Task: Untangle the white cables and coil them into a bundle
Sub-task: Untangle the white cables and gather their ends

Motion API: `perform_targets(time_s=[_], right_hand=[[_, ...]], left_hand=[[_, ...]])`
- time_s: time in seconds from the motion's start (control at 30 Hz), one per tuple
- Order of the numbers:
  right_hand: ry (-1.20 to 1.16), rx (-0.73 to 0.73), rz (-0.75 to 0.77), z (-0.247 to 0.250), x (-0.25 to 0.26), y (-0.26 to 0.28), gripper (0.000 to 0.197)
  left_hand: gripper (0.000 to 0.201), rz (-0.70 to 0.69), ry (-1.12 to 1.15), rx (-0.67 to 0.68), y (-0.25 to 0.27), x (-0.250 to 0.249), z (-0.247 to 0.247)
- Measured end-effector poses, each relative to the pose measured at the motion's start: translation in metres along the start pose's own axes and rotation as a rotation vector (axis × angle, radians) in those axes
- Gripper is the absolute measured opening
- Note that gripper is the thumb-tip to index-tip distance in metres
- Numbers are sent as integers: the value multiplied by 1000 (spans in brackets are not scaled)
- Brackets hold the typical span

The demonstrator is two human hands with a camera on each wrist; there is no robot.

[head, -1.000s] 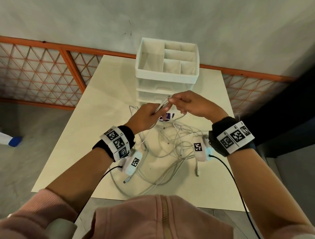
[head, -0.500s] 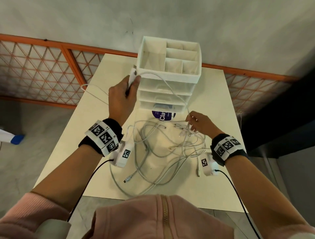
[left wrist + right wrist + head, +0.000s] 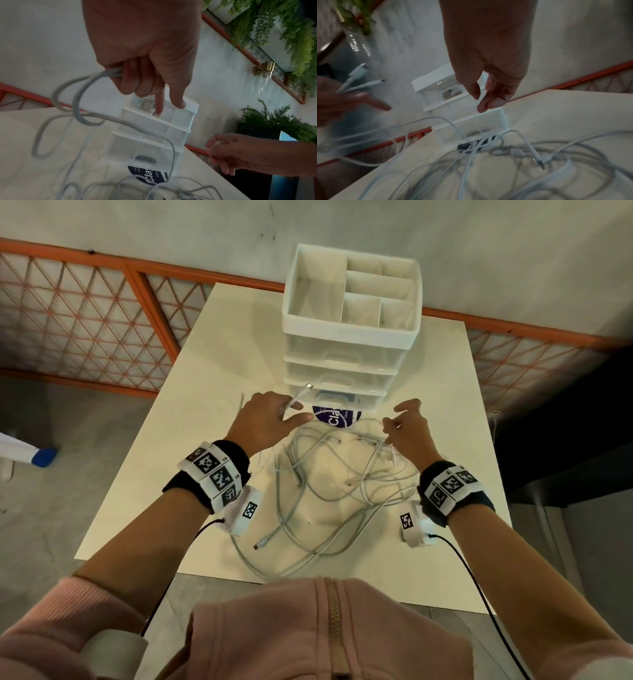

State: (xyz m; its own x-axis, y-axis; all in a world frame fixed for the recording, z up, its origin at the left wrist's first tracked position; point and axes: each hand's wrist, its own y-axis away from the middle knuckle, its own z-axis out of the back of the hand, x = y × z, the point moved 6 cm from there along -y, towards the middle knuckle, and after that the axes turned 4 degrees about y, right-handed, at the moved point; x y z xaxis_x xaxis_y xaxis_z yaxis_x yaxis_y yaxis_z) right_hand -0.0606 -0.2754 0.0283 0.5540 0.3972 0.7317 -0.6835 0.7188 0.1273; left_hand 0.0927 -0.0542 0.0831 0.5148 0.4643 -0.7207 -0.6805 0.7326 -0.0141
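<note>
A tangle of white cables point(image 3: 325, 491) lies on the cream table point(image 3: 205, 440) in front of me. My left hand point(image 3: 270, 422) hovers at its far left and grips two cable ends point(image 3: 297, 399), whose plugs stick out past the fingers point(image 3: 359, 79). In the left wrist view loops of that cable point(image 3: 75, 108) hang from the curled fingers point(image 3: 130, 81) while the index finger points straight out. My right hand point(image 3: 409, 429) floats over the tangle's far right. Its fingers point(image 3: 488, 102) hang loosely and nothing shows between them.
A white drawer unit point(image 3: 349, 337) with an open compartment top stands just beyond both hands. A round purple label point(image 3: 337, 417) lies at its foot. Some cable loops point(image 3: 260, 563) reach the table's near edge. An orange lattice fence point(image 3: 85, 320) runs behind.
A second ago both hands held one cable end together. The left hand then pulled it up and left, and has now dropped back to the tangle. The right hand has let go.
</note>
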Motion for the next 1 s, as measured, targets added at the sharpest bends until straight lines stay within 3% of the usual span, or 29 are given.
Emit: perform_targets(time_s=[0.17,0.33,0.43,0.53,0.63,0.73,0.8,0.9,1.0], right_hand=[[160,583,318,-88,35,44,9],[245,835,448,-151,39,80,18],[430,900,539,-175,31,93,24],[635,834,596,-173,34,94,11],[702,758,683,-162,41,91,16],[677,867,696,-164,42,99,35],[778,921,723,-170,39,108,34],[893,915,668,-166,30,105,22],[802,873,571,-140,31,88,20]], left_hand=[[22,-23,134,-46,9,-3,9],[23,-8,198,-34,29,2,8],[28,28,255,-15,44,11,3],[30,51,282,-13,55,18,0],[30,69,294,1,61,22,1],[28,73,311,-3,62,18,3],[29,72,312,-10,61,14,5],[31,92,348,-24,58,18,2],[31,106,372,-38,59,21,1]])
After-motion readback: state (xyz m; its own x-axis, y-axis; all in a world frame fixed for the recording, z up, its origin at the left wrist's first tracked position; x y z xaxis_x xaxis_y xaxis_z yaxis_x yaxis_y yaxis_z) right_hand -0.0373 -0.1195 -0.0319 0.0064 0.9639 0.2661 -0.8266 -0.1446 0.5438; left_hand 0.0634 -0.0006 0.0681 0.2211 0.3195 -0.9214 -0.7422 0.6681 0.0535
